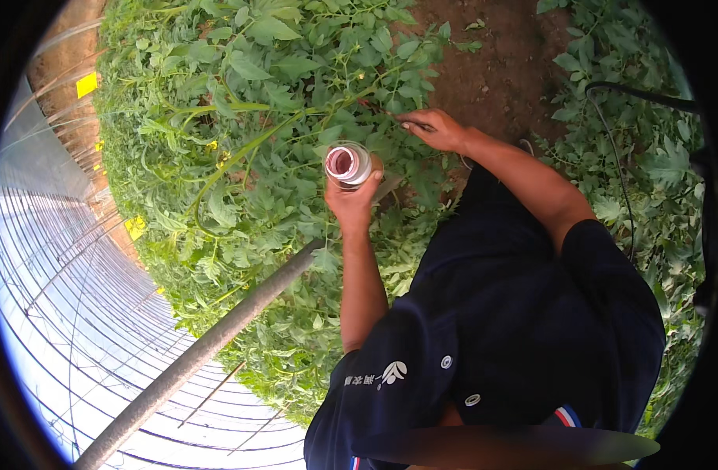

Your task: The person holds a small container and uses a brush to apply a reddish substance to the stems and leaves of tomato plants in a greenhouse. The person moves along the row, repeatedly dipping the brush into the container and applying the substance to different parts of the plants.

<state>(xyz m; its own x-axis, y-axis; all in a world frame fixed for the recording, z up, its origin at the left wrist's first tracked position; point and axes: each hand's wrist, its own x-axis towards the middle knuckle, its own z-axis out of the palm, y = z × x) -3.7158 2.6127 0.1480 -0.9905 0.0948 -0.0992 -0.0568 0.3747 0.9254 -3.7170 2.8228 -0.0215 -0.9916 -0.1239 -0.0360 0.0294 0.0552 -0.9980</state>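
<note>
My left hand (354, 202) is wrapped around a small open-mouthed container (363, 166) with a white rim. Reddish residue coats the inside of its mouth, and how full it is cannot be told. To the right and farther forward, my right hand (435, 130) pinches a thin, dark stick-like tool (401, 119). The tool points left into the leaves of a tomato plant (388, 88), where a small reddish tip (363, 102) shows. Whether that tip is bristle or something else is too small to settle. A thick green stem (259, 138) arches through the foliage left of the container.
A grey pole (218, 341) slants across the lower left. Bare soil (500, 70) runs between the plant rows. A black cable (614, 147) hangs at the right. Yellow sticky traps (86, 85) stand along the far left, near the ribbed greenhouse cover (83, 282).
</note>
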